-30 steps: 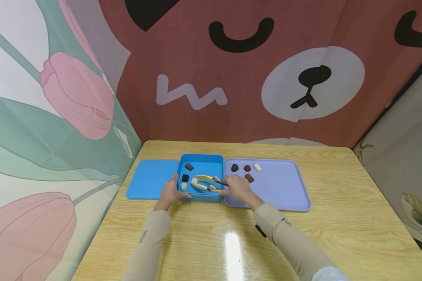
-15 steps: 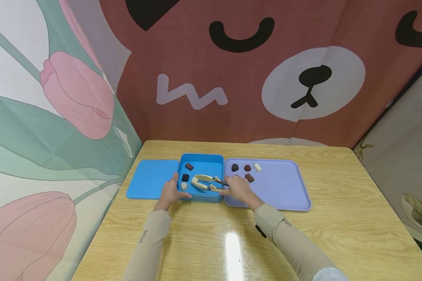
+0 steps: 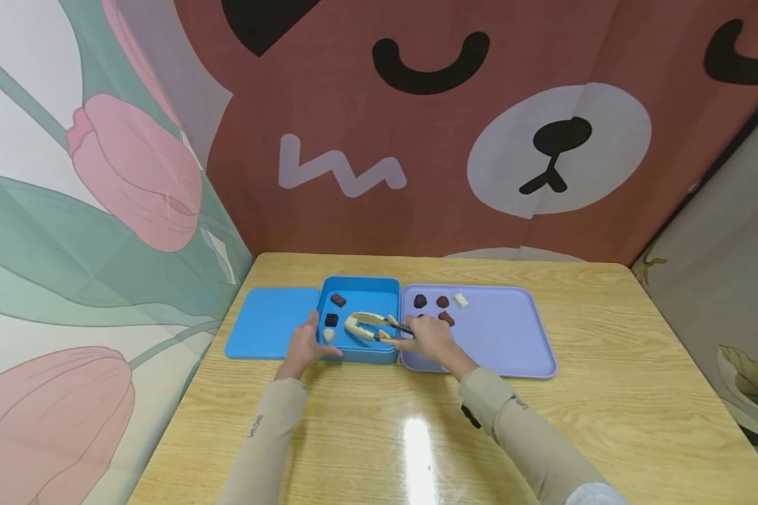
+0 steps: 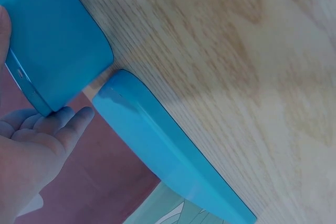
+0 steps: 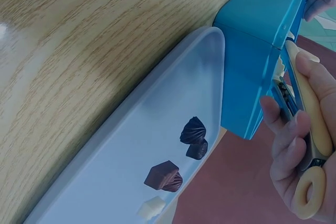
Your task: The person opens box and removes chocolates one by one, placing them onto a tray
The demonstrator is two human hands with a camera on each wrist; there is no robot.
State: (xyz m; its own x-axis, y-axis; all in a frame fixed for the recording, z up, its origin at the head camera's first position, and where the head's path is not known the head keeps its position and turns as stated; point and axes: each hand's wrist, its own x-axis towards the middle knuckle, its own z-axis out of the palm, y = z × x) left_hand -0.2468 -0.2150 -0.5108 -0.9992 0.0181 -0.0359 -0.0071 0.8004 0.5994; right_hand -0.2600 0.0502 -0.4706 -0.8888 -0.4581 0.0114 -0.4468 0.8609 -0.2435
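Observation:
My left hand (image 3: 304, 345) grips the front left corner of a blue box (image 3: 368, 356), thumb along the front wall and fingers at the side. With my right hand (image 3: 431, 338) I hold cream-tipped tongs (image 5: 314, 116), their tips low inside the box. Whether anything sits between those tips cannot be told. Along the box's left side lie a brown chocolate (image 3: 337, 299), a dark square chocolate (image 3: 331, 320) and a white chocolate (image 3: 330, 334). Beyond my right hand, a dark chocolate (image 3: 420, 301), a brown chocolate (image 3: 442, 301) and a white bar (image 3: 460, 300) lie on a lilac tray.
The lilac tray (image 3: 505, 340) stands against the box's right side. A flat blue lid (image 3: 268, 322) lies at the box's left. Behind the wooden table (image 3: 354, 421) hangs a printed cloth (image 3: 354, 224).
The tongs' tips have shifted slightly to the right inside the box. My left hand, the box and the tray stay as they were.

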